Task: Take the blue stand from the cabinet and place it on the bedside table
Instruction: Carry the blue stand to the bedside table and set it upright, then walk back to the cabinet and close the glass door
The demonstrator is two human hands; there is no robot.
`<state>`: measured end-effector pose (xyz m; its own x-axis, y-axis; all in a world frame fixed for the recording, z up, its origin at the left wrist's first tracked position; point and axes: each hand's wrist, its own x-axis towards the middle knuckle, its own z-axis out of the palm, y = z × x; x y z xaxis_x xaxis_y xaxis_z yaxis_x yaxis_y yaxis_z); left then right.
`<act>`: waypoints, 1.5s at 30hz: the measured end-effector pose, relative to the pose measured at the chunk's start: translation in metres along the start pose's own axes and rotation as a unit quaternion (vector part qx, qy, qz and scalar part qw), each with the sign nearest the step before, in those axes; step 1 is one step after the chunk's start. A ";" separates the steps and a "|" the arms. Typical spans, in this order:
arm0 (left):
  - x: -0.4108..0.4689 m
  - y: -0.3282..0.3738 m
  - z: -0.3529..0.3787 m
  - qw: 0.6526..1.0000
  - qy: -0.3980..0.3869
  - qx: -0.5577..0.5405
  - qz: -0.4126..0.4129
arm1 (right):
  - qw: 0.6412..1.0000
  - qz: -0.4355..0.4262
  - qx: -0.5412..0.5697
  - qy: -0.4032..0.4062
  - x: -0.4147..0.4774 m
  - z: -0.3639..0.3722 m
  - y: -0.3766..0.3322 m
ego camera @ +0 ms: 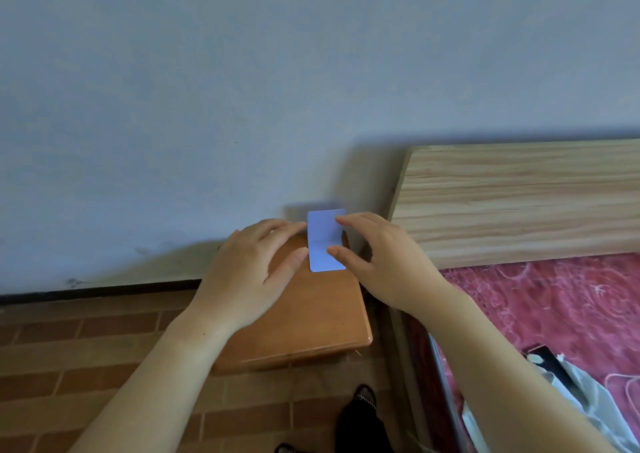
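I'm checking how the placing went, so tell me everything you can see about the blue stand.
The blue stand is a pale blue, smooth, flat-looking rectangle with rounded corners and a faint crease across its middle. It sits at the far end of the wooden bedside table, near the wall. The left hand touches its left edge; the right hand's fingertips rest on its right edge. Its material is unclear.
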<state>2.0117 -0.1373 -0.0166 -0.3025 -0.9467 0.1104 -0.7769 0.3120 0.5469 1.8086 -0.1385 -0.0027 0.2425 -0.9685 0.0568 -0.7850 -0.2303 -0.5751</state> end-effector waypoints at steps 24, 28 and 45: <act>-0.149 0.063 -0.007 0.918 0.194 -0.047 -0.343 | 0.912 -0.296 0.030 -0.284 -0.003 0.033 -0.059; -0.187 0.071 0.002 0.879 0.236 -0.069 -0.408 | 0.868 -0.359 0.016 -0.342 -0.018 0.052 -0.086; -0.447 0.086 -0.021 0.693 0.416 -0.043 -0.587 | 0.688 -0.532 -0.026 -0.493 -0.174 0.175 -0.283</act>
<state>2.0917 0.3114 -0.0019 0.9612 -0.2741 -0.0324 -0.1712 -0.6842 0.7089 2.0886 0.1116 0.0075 0.9444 0.2800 -0.1726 0.1229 -0.7871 -0.6044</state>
